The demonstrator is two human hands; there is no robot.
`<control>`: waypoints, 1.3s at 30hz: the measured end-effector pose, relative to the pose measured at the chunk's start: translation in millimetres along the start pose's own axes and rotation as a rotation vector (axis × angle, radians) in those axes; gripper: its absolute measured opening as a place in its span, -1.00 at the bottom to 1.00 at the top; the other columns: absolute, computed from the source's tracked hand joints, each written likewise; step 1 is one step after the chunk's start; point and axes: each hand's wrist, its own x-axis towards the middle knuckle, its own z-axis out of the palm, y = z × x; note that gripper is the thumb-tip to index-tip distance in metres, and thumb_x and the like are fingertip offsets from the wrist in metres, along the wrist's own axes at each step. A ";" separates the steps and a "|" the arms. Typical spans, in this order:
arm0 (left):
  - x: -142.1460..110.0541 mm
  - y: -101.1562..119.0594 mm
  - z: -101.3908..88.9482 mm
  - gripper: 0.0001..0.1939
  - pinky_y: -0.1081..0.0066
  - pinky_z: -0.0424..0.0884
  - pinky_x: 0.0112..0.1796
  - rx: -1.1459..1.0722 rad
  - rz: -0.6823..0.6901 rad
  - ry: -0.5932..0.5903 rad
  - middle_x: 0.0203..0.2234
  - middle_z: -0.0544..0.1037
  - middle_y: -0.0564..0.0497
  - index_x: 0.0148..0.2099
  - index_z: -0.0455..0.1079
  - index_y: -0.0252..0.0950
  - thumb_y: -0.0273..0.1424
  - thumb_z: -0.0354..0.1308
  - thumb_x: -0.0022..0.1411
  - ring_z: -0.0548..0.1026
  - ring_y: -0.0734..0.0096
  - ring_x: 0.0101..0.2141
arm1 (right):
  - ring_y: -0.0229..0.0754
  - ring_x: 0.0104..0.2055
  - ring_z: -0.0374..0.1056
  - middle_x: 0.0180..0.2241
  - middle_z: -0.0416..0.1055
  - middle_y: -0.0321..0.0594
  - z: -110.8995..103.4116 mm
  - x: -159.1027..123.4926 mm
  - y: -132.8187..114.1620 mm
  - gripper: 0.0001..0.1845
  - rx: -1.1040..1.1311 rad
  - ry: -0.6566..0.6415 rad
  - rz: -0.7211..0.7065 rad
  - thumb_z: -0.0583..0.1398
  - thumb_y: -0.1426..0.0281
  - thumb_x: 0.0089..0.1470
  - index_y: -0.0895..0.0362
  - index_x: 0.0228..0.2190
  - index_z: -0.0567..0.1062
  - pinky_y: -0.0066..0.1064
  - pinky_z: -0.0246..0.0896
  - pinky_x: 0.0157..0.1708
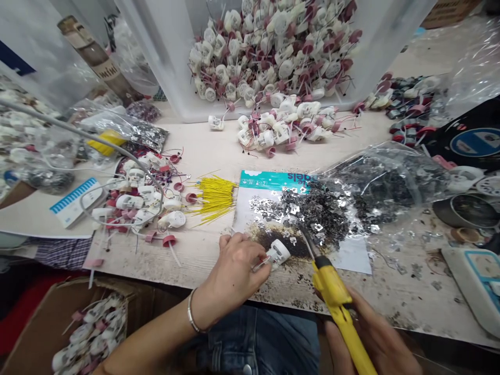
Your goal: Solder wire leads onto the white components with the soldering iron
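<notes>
My left hand [242, 263] is closed, pinching a small white plastic housing [278, 252] above the table's front edge. In my right hand [367, 330] is a yellow soldering iron [338, 297], its dark bent tip reaching down toward the small metal plates. Under the tip lies a sheet of card [354, 256] with a scorched brown-black patch [281, 242]. Heaped on the card are many small silvery metal plates [324, 211]. A bundle of yellow wires [216, 198] rests at the card's left edge. Whether the tip touches anything I cannot tell.
A big translucent bin [156, 52] of white and pink parts stands at the back. More such parts [135, 198] are piled at left under a grey cable. A clear bag [394, 177], a metal cup [471, 211] and a white-blue device [474, 284] lie right. A cardboard box [47, 328] sits lower left.
</notes>
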 end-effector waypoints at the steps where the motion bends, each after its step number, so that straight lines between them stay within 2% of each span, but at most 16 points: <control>1: -0.9 -2.1 -2.0 -0.88 0.13 0.16 -0.10 -0.006 0.021 0.026 -0.24 0.62 -0.01 -0.25 0.50 -0.24 -0.34 0.26 0.14 0.40 0.16 -0.15 | -0.10 -0.06 0.46 0.01 0.43 -0.15 8.0 5.5 -1.2 -0.66 0.009 0.010 -0.022 0.25 0.59 -0.05 0.09 -0.19 0.49 -0.39 0.47 -0.21; 3: -2.3 -6.6 -6.0 -0.72 0.07 0.13 -0.01 -0.001 0.065 0.064 -0.10 0.57 -0.06 -0.16 0.49 -0.25 -0.26 0.32 0.07 0.34 0.06 -0.01 | -0.14 -0.04 0.44 0.00 0.42 -0.20 25.5 16.8 -0.2 -0.83 0.045 0.053 -0.100 0.22 0.61 -0.01 0.09 -0.42 0.44 -0.41 0.46 -0.18; 5: -2.7 -10.7 -9.1 -0.77 -0.01 0.02 0.09 0.022 0.109 0.043 -0.02 0.53 -0.05 -0.17 0.48 -0.23 -0.29 0.30 0.11 0.27 0.01 0.09 | -0.24 -0.07 0.44 0.05 0.34 -0.21 43.4 27.3 5.0 -0.80 0.027 0.162 -0.179 0.23 0.64 -0.04 0.12 -0.49 0.38 -0.50 0.46 -0.21; 7: -1.6 -13.5 -10.7 -0.93 -0.04 -0.10 0.15 0.038 0.139 -0.014 -0.09 0.56 0.00 -0.24 0.47 -0.22 -0.39 0.18 0.22 0.29 0.10 0.10 | -0.23 -0.04 0.41 0.08 0.28 -0.20 58.8 34.8 11.5 -0.80 0.024 0.124 -0.253 0.24 0.64 -0.05 0.13 -0.46 0.38 -0.49 0.47 -0.22; 8: -0.4 -14.3 -10.9 -0.91 -0.02 -0.10 0.16 0.044 0.140 -0.032 -0.16 0.58 0.01 -0.26 0.47 -0.23 -0.43 0.12 0.26 0.36 0.16 0.04 | -0.21 -0.03 0.41 0.08 0.27 -0.20 64.3 36.6 14.1 -0.81 0.030 0.100 -0.275 0.23 0.64 -0.04 0.13 -0.45 0.39 -0.45 0.48 -0.20; 10: 3.6 -14.8 -10.2 -0.84 0.10 0.06 0.11 0.056 0.111 -0.043 -0.34 0.59 0.03 -0.29 0.47 -0.25 -0.46 0.07 0.30 0.46 0.27 -0.13 | -0.18 -0.03 0.41 0.07 0.28 -0.20 69.1 36.0 16.6 -0.82 0.075 0.060 -0.276 0.20 0.65 -0.02 0.13 -0.46 0.40 -0.40 0.49 -0.18; 12: 9.5 -14.4 -8.0 -0.85 0.23 0.23 -0.05 0.072 0.060 -0.055 -0.42 0.58 0.02 -0.30 0.48 -0.27 -0.44 0.09 0.29 0.49 0.32 -0.28 | -0.18 -0.06 0.44 0.05 0.33 -0.18 64.6 30.6 16.2 -0.83 0.114 0.083 -0.236 0.20 0.64 -0.01 0.13 -0.44 0.41 -0.40 0.49 -0.20; 14: 16.5 -13.3 -4.3 -0.86 0.29 0.26 -0.18 0.091 0.022 -0.096 -0.44 0.59 0.02 -0.30 0.49 -0.27 -0.46 0.10 0.27 0.49 0.32 -0.35 | -0.14 -0.07 0.45 0.01 0.39 -0.16 52.1 23.1 14.8 -0.77 0.124 0.108 -0.184 0.24 0.61 -0.03 0.11 -0.30 0.43 -0.36 0.50 -0.22; 17: 25.8 -10.5 2.2 -0.84 0.28 0.23 -0.19 0.125 -0.018 -0.129 -0.42 0.59 0.02 -0.33 0.46 -0.30 -0.50 0.07 0.26 0.50 0.33 -0.36 | -0.07 -0.03 0.44 -0.03 0.44 -0.12 26.5 13.1 13.7 -0.58 0.036 0.074 -0.161 0.25 0.55 0.00 0.13 -0.06 0.42 -0.31 0.48 -0.16; 21: 32.3 -6.2 7.7 -0.83 0.23 0.18 -0.16 0.188 -0.047 -0.035 -0.33 0.59 -0.01 -0.28 0.46 -0.28 -0.43 0.04 0.30 0.48 0.25 -0.24 | -0.08 -0.13 0.50 -0.07 0.49 -0.12 3.3 7.2 14.4 -0.63 -0.040 -0.052 -0.234 0.24 0.55 -0.01 0.19 -0.10 0.48 -0.41 0.51 -0.24; 25: 36.2 -3.4 8.8 -0.80 0.16 0.11 -0.15 0.268 -0.089 -0.025 -0.34 0.59 -0.02 -0.32 0.47 -0.26 -0.39 0.04 0.30 0.47 0.21 -0.24 | -0.05 -0.13 0.50 -0.08 0.49 -0.12 5.0 6.0 19.3 -0.66 -0.026 -0.043 -0.218 0.23 0.56 -0.02 0.16 -0.13 0.49 -0.34 0.52 -0.26; 30: 40.9 -2.2 8.5 -0.79 0.17 0.09 -0.18 0.268 -0.106 -0.025 -0.39 0.60 0.00 -0.38 0.47 -0.26 -0.40 0.05 0.27 0.47 0.23 -0.28 | -0.08 -0.13 0.50 -0.12 0.51 -0.10 10.8 7.5 27.1 -0.63 -0.033 -0.097 -0.323 0.19 0.54 0.04 0.18 -0.07 0.48 -0.34 0.53 -0.25; 35: 43.9 -1.7 7.3 -0.77 0.16 0.07 -0.18 0.259 -0.109 -0.034 -0.43 0.60 -0.01 -0.42 0.47 -0.27 -0.43 0.04 0.24 0.47 0.24 -0.30 | -0.12 -0.10 0.48 -0.08 0.49 -0.12 6.4 8.6 24.5 -0.53 -0.061 -0.104 -0.341 0.20 0.61 0.01 0.14 -0.01 0.45 -0.37 0.51 -0.20; 39: 45.8 -1.3 6.5 -0.77 0.17 0.06 -0.19 0.247 -0.105 -0.042 -0.44 0.59 -0.01 -0.44 0.46 -0.28 -0.44 0.04 0.23 0.47 0.25 -0.32 | -0.10 -0.08 0.47 -0.07 0.48 -0.11 7.8 8.6 20.1 -0.54 -0.059 -0.107 -0.332 0.20 0.63 0.00 0.17 -0.02 0.47 -0.36 0.48 -0.16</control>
